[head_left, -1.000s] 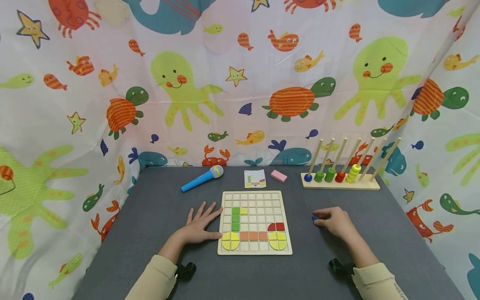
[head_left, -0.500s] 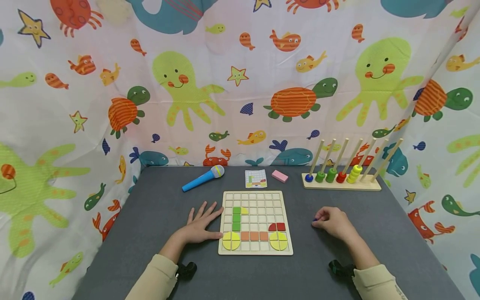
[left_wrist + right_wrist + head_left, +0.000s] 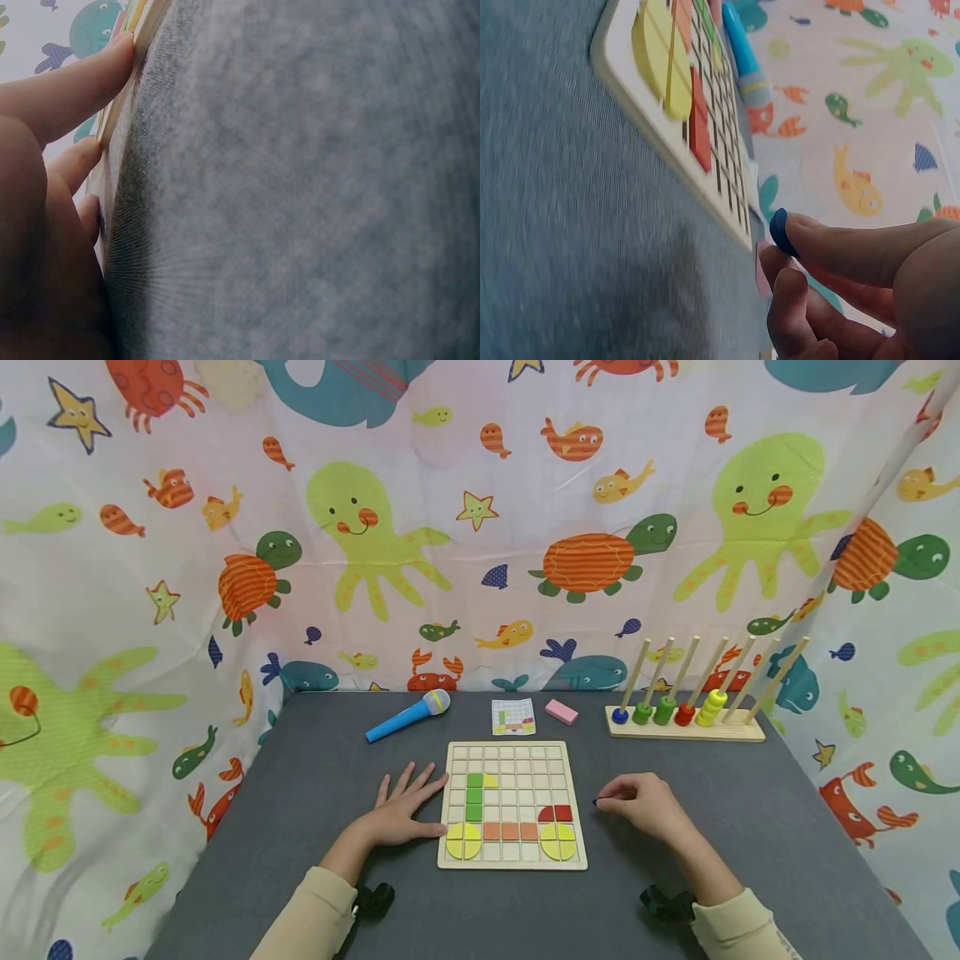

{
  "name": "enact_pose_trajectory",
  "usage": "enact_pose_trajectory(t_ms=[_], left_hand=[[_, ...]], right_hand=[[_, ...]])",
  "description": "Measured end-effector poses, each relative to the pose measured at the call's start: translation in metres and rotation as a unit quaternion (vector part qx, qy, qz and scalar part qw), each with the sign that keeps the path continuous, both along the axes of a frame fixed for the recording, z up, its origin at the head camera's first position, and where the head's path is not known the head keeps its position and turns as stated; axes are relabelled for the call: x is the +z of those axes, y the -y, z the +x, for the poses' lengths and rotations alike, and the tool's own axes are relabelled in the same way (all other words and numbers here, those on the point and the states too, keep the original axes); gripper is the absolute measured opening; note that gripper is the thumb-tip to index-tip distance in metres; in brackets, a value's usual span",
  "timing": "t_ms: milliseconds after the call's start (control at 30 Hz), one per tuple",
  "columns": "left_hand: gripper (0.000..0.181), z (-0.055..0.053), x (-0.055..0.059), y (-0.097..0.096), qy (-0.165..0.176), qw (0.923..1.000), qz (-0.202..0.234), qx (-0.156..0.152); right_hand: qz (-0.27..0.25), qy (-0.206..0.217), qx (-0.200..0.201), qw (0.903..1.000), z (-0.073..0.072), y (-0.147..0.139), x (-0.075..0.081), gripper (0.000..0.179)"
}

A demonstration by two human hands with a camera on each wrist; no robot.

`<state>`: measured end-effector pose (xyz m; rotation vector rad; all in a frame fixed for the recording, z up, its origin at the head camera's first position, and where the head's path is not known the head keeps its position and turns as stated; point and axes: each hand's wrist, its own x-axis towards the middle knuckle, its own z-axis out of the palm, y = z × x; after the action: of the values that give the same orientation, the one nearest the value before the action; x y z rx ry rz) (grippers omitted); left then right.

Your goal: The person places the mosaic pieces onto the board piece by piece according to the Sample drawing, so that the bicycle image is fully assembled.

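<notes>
A square wooden grid board point(image 3: 512, 764) lies on the table, with green, yellow, orange and red flat pieces in some of its cells. My left hand point(image 3: 401, 814) rests spread on the table, its thumb and a fingertip touching the board's left edge. In the left wrist view, fingers point(image 3: 90, 71) meet that edge. To the right of the board, my right hand point(image 3: 645, 806) pinches a small dark blue piece point(image 3: 782, 232) between thumb and fingers. The fingers hide part of this piece, so its full shape cannot be told. It is apart from the board.
Behind the board lie a small printed pattern card point(image 3: 513, 717), a pink eraser-like block point(image 3: 561, 712) and a blue toy microphone point(image 3: 408, 717). A wooden peg abacus point(image 3: 686, 734) with coloured rings stands at the back right. A sea-animal curtain point(image 3: 480, 568) hangs behind the table.
My right hand has moved left toward the board, carrying the blue piece. My left hand stays at the board's edge. The whole head view has shifted slightly.
</notes>
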<state>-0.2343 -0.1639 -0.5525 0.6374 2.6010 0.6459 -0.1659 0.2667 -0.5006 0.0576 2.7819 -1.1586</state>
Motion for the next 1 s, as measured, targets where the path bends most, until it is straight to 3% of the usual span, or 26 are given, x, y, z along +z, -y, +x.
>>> enact_pose_trajectory(t_ms=[433,733,1000], left_hand=[[0.093,0.001,0.004,-0.001,0.004,1.0000,0.001,-0.002],[0.095,0.001,0.000,0.001,0.005,0.9995,0.028,-0.011],[0.093,-0.002,-0.005,0.002,0.000,1.0000,0.006,-0.004]], right_hand=[[-0.030,0.002,0.011,0.9995,0.006,0.047,0.006,0.011],[-0.047,0.000,0.063,0.9969,0.009,0.079,0.000,0.011],[-0.052,-0.011,0.118,0.9915,0.013,0.100,-0.011,0.010]])
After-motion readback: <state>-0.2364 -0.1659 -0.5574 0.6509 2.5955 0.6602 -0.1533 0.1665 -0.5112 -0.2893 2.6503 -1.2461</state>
